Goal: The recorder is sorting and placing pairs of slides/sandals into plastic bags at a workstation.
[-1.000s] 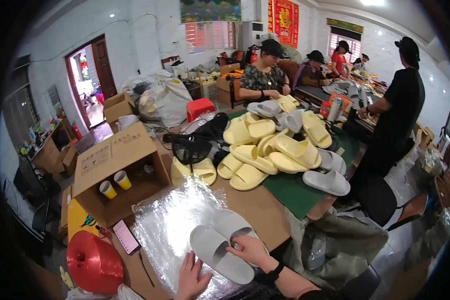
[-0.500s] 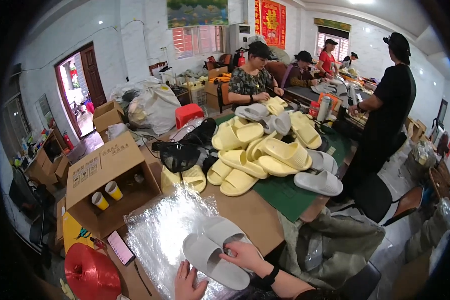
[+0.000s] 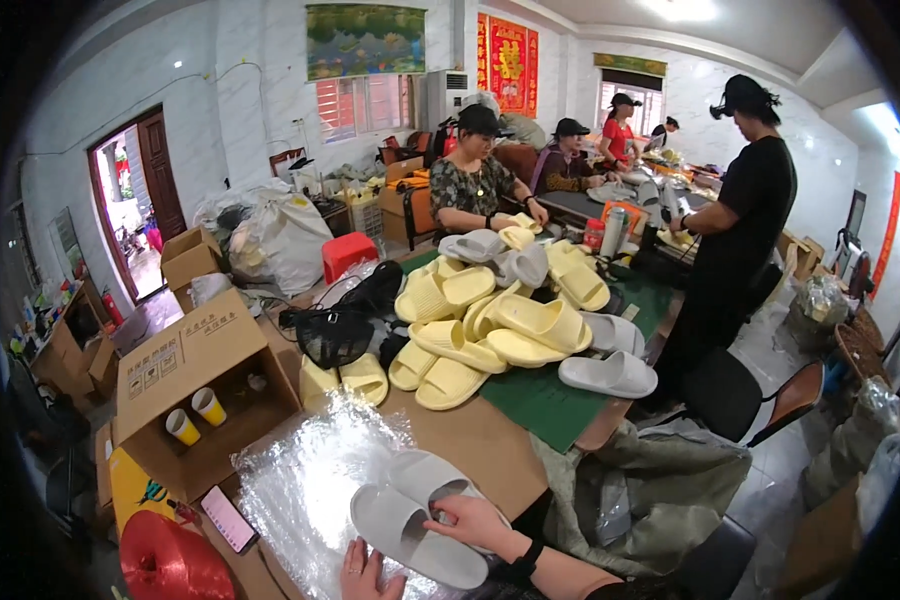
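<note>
Two grey slippers (image 3: 402,520) lie side by side on a stack of clear plastic bags (image 3: 305,480) at the near edge of the table. My right hand (image 3: 470,524) is closed on the nearer slipper, its fingertips at the foot opening behind the strap. The second slipper (image 3: 425,472) rests just beyond, partly hidden by the nearer one and my hand. My left hand (image 3: 366,574) lies with fingers spread on the plastic, close beside the nearer slipper's edge; it holds nothing.
A heap of yellow slippers (image 3: 450,345) with a few grey ones covers the table ahead. To the left are an open cardboard box (image 3: 195,335) with two yellow cups, a phone (image 3: 230,520) and a red twine roll (image 3: 165,560). Other people work beyond the heap.
The whole view has shifted, so the table and heap appear farther left. My hands and the grey slippers keep nearly the same arrangement.
</note>
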`<state>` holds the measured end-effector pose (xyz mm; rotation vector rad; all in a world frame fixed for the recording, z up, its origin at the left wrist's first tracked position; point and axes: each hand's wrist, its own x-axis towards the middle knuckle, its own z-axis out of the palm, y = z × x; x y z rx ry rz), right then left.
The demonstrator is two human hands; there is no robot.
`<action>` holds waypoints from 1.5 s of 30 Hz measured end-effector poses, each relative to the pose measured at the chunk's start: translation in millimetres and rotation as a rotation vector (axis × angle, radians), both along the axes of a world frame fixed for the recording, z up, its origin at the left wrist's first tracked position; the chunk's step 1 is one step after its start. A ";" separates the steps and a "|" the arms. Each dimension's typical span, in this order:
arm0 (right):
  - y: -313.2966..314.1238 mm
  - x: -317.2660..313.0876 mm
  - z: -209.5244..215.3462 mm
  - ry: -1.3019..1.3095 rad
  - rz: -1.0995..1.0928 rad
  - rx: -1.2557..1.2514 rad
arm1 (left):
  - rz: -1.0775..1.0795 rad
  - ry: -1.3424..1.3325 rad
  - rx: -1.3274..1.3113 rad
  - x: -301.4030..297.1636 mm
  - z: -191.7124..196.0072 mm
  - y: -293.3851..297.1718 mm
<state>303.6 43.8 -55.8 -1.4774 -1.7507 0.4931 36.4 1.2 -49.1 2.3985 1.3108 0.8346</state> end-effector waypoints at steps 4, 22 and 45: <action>-5.3 11.0 11.8 0.200 0.115 -0.146 | 0.002 -0.004 -0.023 -2.2 -1.5 -4.1; 9.5 31.1 143.7 0.625 0.064 0.253 | 0.054 0.049 -0.047 -4.9 -10.7 1.0; 22.4 9.2 174.8 0.817 0.126 0.337 | 0.095 0.002 -0.172 -3.2 2.5 3.1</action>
